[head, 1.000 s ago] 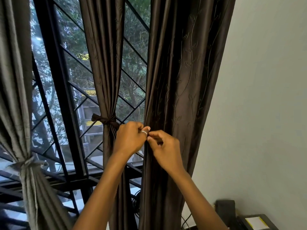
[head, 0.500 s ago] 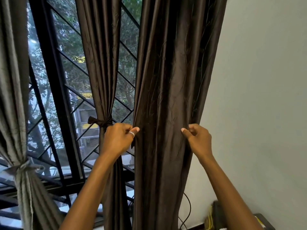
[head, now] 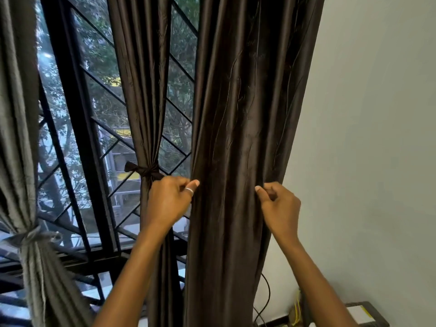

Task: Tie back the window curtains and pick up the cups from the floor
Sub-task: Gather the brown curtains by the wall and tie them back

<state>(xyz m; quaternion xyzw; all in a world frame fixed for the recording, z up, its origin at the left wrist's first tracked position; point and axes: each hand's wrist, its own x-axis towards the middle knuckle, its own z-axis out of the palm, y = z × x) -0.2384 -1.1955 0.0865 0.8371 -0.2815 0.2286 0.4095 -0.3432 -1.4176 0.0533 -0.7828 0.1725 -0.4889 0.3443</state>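
The wide brown curtain [head: 238, 138] hangs on the right side of the window [head: 74, 114], next to the wall [head: 377, 138]. The left hand [head: 168, 201] pinches its left edge with curled fingers, and the right hand [head: 280, 206] pinches its right edge at the same height. Left of it, a narrower curtain [head: 144, 90] is already bound with a tie [head: 147, 171]. A grey curtain [head: 16, 138] at the far left is tied too.

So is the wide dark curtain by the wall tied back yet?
No, the wide dark curtain hangs loose, untied, with left hand and right hand gripping its edges.
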